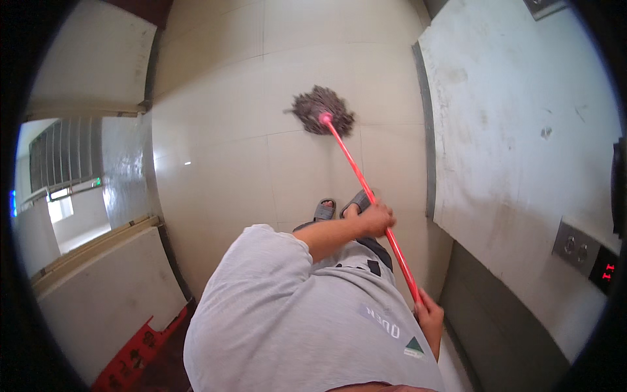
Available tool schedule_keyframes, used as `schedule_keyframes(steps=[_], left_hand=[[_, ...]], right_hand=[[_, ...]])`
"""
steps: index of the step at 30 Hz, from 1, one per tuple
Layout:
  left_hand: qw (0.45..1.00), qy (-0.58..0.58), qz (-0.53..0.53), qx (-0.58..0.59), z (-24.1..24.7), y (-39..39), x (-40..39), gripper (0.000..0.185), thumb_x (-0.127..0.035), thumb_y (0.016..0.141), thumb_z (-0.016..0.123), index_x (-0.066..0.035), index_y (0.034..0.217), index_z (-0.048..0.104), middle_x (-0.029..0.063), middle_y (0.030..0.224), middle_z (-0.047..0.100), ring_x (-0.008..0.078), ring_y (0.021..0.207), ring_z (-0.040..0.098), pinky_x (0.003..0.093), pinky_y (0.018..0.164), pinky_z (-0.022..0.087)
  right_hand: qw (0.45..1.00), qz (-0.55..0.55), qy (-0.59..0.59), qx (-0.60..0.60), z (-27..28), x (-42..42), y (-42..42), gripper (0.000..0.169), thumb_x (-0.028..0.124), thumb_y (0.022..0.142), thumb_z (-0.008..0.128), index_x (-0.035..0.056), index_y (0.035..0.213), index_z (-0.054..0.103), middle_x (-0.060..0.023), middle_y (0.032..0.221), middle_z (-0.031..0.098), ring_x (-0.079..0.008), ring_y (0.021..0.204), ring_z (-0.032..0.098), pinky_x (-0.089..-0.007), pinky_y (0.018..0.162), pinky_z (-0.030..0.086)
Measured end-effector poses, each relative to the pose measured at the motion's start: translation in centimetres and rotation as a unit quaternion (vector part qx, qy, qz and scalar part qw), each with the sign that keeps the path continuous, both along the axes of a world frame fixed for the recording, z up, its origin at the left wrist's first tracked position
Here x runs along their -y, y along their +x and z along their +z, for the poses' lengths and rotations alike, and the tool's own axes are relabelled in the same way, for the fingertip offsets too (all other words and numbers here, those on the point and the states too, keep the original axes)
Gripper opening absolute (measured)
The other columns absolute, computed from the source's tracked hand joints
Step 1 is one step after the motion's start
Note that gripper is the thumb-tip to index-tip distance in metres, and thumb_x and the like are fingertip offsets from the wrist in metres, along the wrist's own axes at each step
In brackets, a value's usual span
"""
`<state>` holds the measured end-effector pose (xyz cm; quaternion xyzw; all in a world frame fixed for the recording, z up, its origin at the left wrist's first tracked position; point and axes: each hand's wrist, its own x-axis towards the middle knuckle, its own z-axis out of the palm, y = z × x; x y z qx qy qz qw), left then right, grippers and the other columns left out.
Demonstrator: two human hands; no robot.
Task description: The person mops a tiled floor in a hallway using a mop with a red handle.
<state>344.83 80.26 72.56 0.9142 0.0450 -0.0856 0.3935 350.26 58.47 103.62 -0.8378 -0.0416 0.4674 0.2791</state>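
Observation:
A mop with a red pole slants from beside my right hip out to the floor ahead. Its dark grey-brown strand head lies spread on the tiles beyond my feet. Across my body reaches my left arm, and my left hand is wrapped around the middle of the pole. Lower down, by my waist on the right, my right hand grips the pole near its upper end. A pink socket joins pole and mop head.
Pale tiles cover the floor. To the right runs a scuffed white wall with a metal button panel and a red lit display. A doorway or opening with a barred window is at left. Grey slippers are on my feet.

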Motion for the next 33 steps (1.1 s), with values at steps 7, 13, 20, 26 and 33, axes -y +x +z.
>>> schedule_keyframes(steps=[7,13,20,26,33], left_hand=[[0.997,-0.058,0.023,0.038,0.8,3.0,2.4,0.02,-0.026,0.073,0.072,-0.019,0.09,0.067,0.0075,0.103,0.06,0.0312,0.107,0.058,0.0649,0.102,0.029],[0.992,0.071,0.072,-0.07,-2.6,4.3,-9.9,0.019,-0.025,0.074,0.071,-0.018,0.092,0.07,0.0077,0.104,0.061,0.0292,0.111,0.057,0.0585,0.1,0.032],[0.989,0.057,0.029,-0.132,-1.5,4.7,-2.4,0.029,-0.034,0.075,0.073,-0.019,0.099,0.071,0.0089,0.107,0.062,0.0304,0.113,0.055,0.0672,0.1,0.029],[0.981,-0.102,-0.16,-0.029,5.8,7.8,5.4,0.037,-0.041,0.074,0.074,-0.016,0.1,0.067,0.0099,0.107,0.062,0.0323,0.113,0.056,0.0738,0.098,0.028],[0.993,-0.097,-0.058,-0.024,4.9,8.6,0.9,0.033,-0.041,0.078,0.073,-0.02,0.103,0.07,0.0102,0.113,0.061,0.0335,0.117,0.054,0.0718,0.105,0.023]], right_hand=[[0.999,0.032,-0.009,0.024,1.4,0.8,2.5,0.04,0.014,0.092,0.059,0.0002,0.13,0.06,0.0038,0.069,0.052,-0.0047,0.054,0.045,-0.0221,0.049,0.037],[0.996,0.034,0.071,-0.033,-7.3,-6.5,5.3,0.039,0.015,0.094,0.058,0.0002,0.13,0.059,0.0044,0.07,0.049,-0.0039,0.056,0.043,-0.0224,0.05,0.036],[0.977,0.194,0.039,0.075,-5.7,0.6,8.0,0.037,0.015,0.092,0.062,0.0043,0.128,0.062,-0.006,0.098,0.071,-0.013,0.086,0.066,-0.0273,0.078,0.051],[0.992,0.071,-0.098,0.04,8.0,4.8,8.0,0.04,0.01,0.089,0.064,-0.0034,0.127,0.06,-0.0129,0.111,0.068,-0.0147,0.098,0.062,-0.0274,0.088,0.047],[0.996,0.005,-0.087,0.017,7.5,-1.8,10.3,0.043,0.013,0.088,0.066,-0.005,0.126,0.061,-0.0016,0.086,0.063,-0.0068,0.069,0.054,-0.0214,0.062,0.043]])
